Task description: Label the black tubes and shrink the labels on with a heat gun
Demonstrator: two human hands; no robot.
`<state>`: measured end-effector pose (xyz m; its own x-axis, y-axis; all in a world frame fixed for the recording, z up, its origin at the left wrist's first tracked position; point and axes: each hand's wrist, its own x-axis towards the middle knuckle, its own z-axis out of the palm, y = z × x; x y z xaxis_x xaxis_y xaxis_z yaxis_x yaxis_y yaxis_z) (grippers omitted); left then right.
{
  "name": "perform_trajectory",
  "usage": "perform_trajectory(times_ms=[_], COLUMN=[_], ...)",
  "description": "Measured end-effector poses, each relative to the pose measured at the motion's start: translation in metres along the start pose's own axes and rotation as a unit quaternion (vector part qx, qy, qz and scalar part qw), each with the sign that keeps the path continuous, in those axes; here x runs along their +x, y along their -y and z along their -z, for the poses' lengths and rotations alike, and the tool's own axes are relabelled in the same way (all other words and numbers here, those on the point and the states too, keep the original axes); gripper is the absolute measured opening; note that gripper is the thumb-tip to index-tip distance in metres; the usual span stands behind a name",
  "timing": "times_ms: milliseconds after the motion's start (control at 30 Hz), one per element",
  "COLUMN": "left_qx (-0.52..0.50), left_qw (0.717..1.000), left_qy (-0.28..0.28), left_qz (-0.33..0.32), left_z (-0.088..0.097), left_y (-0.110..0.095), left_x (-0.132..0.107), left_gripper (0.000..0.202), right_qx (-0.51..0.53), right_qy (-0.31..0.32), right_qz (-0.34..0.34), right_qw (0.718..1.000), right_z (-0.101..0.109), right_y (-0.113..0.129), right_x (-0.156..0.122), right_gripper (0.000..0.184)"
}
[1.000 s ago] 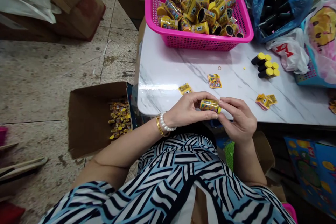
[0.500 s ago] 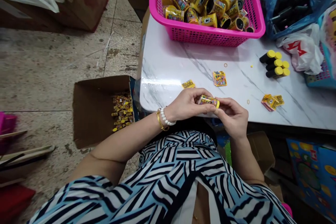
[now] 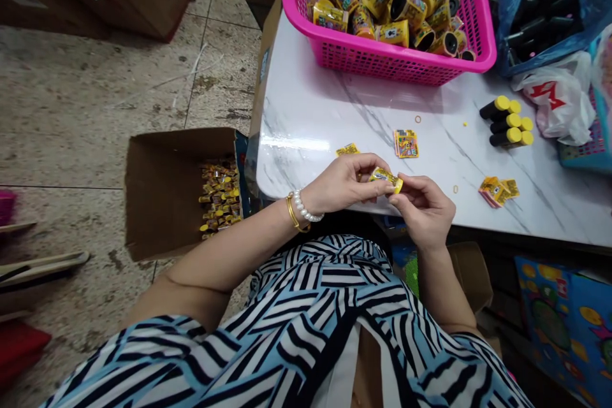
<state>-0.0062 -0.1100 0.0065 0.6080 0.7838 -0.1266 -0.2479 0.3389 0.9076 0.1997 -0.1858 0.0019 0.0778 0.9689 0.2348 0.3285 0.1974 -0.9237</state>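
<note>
A small yellow-capped tube (image 3: pixel 384 176) with a printed yellow wrapper is held over the table's front edge. My left hand (image 3: pixel 347 183) is closed around its body. At the yellow cap end, the thumb and fingers of my right hand (image 3: pixel 426 207) are pinched on the tube. Just behind my left hand lie some printed yellow labels (image 3: pixel 347 149), partly hidden. A small stack of printed labels (image 3: pixel 406 144) lies farther back, and another pile of labels (image 3: pixel 497 190) is on the right.
A pink basket (image 3: pixel 406 58) full of wrapped tubes stands at the back of the white table (image 3: pixel 296 108). Several black tubes with yellow caps (image 3: pixel 507 121) stand near a white plastic bag (image 3: pixel 554 95) and a blue bag (image 3: pixel 507 44). A cardboard box (image 3: pixel 162 197) holding wrapped tubes sits at lower left.
The tube has turned in my fingers, showing a different side of its wrapper. Both hands stay together around it. The view has shifted slightly.
</note>
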Motion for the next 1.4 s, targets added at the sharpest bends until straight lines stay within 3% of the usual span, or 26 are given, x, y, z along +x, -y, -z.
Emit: perform_trajectory(times_ms=[100, 200, 333, 433, 567, 633, 733, 900, 1067, 1133, 1267, 1400], left_qx=[-0.005, -0.018, -0.093, -0.133, -0.112, -0.103, -0.133, -0.166, -0.179, -0.173, -0.132, -0.069], left_qw=[0.998, 0.995, 0.99, 0.984, 0.986, 0.987, 0.981, 0.973, 0.97, 0.973, 0.984, 0.991], left_qy=[0.045, 0.071, 0.087, 0.091, 0.062, 0.056, 0.059, 0.073, 0.037, 0.037, 0.048, 0.063], left_qz=[0.033, 0.064, 0.063, 0.081, 0.108, 0.112, 0.125, 0.146, 0.158, 0.151, 0.109, 0.097], left_z=[0.003, 0.006, 0.006, 0.004, 0.001, 0.001, 0.002, 0.0, -0.008, -0.009, -0.011, -0.009], left_y=[0.001, -0.001, 0.0, 0.002, 0.005, 0.006, 0.006, 0.003, 0.004, 0.005, 0.007, 0.005], left_x=[0.001, 0.002, 0.0, -0.005, -0.009, -0.008, -0.005, -0.008, -0.013, -0.014, -0.017, -0.018], left_gripper=[0.04, 0.051, 0.057, 0.052, 0.055, 0.058, 0.061, 0.058, 0.059, 0.063, 0.069, 0.072], right_qx=[0.097, 0.132, 0.141, 0.114, -0.037, -0.083, -0.079, -0.096, -0.115, -0.115, -0.142, -0.196], right_qy=[0.076, 0.147, 0.102, 0.066, 0.041, 0.017, -0.009, 0.004, -0.036, -0.021, 0.075, 0.099], right_qz=[-0.096, -0.123, -0.12, -0.083, 0.04, 0.081, 0.092, 0.146, 0.199, 0.189, 0.143, 0.154], right_qw=[0.988, 0.973, 0.977, 0.988, 0.998, 0.993, 0.993, 0.984, 0.973, 0.975, 0.977, 0.964], right_z=[0.002, 0.008, 0.002, -0.005, -0.007, -0.006, -0.005, -0.01, -0.018, -0.019, -0.016, -0.012], right_y=[0.005, 0.011, 0.008, 0.005, 0.009, 0.009, 0.008, 0.009, 0.008, 0.009, 0.024, 0.042], right_x=[0.005, 0.013, 0.015, 0.013, 0.011, 0.012, 0.013, 0.012, 0.008, 0.007, 0.005, 0.015], right_gripper=[0.051, 0.049, 0.023, 0.02, 0.03, 0.027, 0.012, 0.035, 0.04, 0.041, 0.048, 0.044])
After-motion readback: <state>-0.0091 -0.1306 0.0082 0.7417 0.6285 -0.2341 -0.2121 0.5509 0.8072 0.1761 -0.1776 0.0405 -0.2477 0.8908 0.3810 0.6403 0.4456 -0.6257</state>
